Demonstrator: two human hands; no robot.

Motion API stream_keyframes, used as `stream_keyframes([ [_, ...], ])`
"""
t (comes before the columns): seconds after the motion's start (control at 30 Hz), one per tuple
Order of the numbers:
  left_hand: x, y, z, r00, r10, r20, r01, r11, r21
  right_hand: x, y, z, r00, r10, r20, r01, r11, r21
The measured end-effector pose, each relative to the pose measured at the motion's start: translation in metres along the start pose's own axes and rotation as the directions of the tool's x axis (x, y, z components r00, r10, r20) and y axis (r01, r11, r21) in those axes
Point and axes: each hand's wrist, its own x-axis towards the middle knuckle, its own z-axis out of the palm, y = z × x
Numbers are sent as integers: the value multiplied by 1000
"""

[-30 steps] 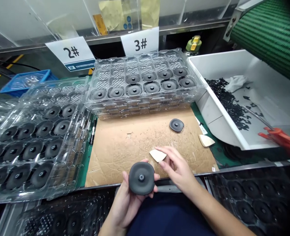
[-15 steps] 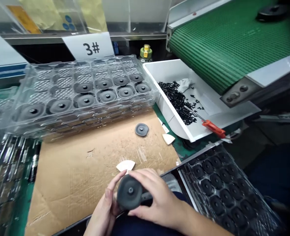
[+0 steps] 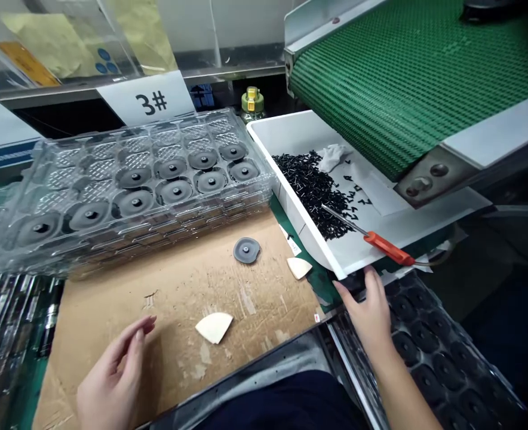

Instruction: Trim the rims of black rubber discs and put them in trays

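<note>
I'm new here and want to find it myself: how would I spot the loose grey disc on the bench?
Start at the brown cardboard sheet in front of the person. Near its far right corner, just before the white bin, lies the grey disc. Unlike the discs seated in the clear tray behind it, it lies alone, flat on bare cardboard.
</note>
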Motion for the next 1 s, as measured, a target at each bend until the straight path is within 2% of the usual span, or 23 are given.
stream_keyframes([
  [0.07, 2, -14, 7, 997, 64, -34, -60, 992, 107, -1, 0, 3, 1000, -9, 8, 8, 1000, 20],
  [0.17, 5, -30, 18, 971, 235, -52, -224, 961, 160, -5, 0, 4, 1000, -21, 3, 20, 999, 43],
  [0.23, 6, -34, 22, 954, 295, -48, -282, 942, 182, -6, 0, 4, 1000, -25, -17, 26, 998, 52],
  [0.57, 8, -35, 20, 938, 343, -46, -330, 926, 182, -10, -9, 2, 993, -68, -98, 75, 995, 70],
  [0.67, 10, -39, 22, 929, 362, -74, -348, 924, 158, -22, -18, -3, 972, -96, -213, 111, 992, 59],
  [0.73, 12, -41, 22, 926, 370, -81, -358, 924, 134, -35, -27, -7, 946, -171, -276, 196, 979, 65],
  [0.77, 12, -41, 21, 926, 369, -78, -359, 926, 120, -42, -33, -7, 936, -231, -265, 261, 962, 84],
  [0.83, 12, -42, 20, 930, 360, -75, -354, 931, 88, -52, -49, -5, 928, -345, -138, 366, 913, 181],
  [0.93, 11, -44, 19, 940, 335, -71, -334, 942, 24, -49, -80, 14, 909, -398, 122, 344, 884, 315],
  [1.0, 11, -45, 18, 947, 313, -74, -316, 948, -33, -32, -103, 37, 903, -384, 195, 311, 894, 322],
])
